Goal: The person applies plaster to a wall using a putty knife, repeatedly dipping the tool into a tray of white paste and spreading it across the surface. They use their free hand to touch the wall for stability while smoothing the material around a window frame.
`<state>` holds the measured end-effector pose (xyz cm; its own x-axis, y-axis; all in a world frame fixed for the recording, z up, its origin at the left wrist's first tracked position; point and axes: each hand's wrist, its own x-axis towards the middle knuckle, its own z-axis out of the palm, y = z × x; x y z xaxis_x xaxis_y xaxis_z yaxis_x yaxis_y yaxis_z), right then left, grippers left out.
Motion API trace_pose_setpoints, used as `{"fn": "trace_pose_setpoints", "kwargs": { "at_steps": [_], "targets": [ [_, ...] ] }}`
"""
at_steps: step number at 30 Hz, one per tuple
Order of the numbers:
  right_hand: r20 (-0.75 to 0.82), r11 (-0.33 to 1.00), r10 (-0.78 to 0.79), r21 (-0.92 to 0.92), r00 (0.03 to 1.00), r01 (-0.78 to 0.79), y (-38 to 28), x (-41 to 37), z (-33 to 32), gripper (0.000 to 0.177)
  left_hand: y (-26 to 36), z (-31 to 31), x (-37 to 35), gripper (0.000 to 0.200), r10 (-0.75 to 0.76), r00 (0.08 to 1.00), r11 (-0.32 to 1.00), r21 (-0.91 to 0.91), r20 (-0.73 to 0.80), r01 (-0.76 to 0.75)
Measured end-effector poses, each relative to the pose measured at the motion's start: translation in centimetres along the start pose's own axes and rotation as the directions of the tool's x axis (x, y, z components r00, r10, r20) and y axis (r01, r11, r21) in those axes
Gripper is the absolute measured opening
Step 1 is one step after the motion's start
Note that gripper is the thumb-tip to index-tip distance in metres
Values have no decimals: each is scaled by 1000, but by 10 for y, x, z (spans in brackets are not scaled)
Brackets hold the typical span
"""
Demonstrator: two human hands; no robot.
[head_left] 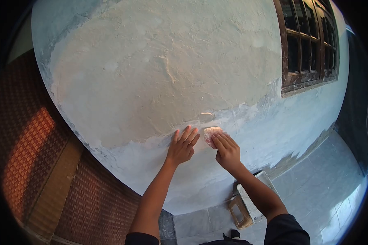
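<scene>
My left hand [182,147] lies against the wall [122,90] with its fingers spread and nothing in it. To its right, my right hand [228,152] grips a flat putty scraper [211,132], smeared with pale filler. The scraper's edge is at the wall surface; my fingers cover part of it. Just above it sits a small raised ridge of putty [207,114]. Rough, beige-grey filler coats the upper wall, while the lower part is smoother and whitish-blue.
A wooden window [310,45] with dark panes is set in the wall at upper right. Below my right arm stands a stained stool [241,210] on the grey tiled floor [315,179]. Brown woven panels [94,200] line the left side.
</scene>
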<state>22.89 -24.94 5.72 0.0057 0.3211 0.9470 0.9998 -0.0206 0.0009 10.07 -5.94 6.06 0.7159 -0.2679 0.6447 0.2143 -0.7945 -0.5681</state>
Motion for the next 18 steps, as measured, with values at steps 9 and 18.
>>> {"fn": "trace_pose_setpoints", "kwargs": {
  "at_steps": [9, 18],
  "targets": [
    [90, 769, 434, 482, 897, -420, 20, 88, -41, 28, 4, -5, 9, 81, -47, 976, 998, -26, 212, 53],
    [-200, 881, 409, 340, 890, -329, 33, 83, -15, 24, 6, -16, 15, 105, -76, 912, 995, -22, 403, 93]
  ]
}}
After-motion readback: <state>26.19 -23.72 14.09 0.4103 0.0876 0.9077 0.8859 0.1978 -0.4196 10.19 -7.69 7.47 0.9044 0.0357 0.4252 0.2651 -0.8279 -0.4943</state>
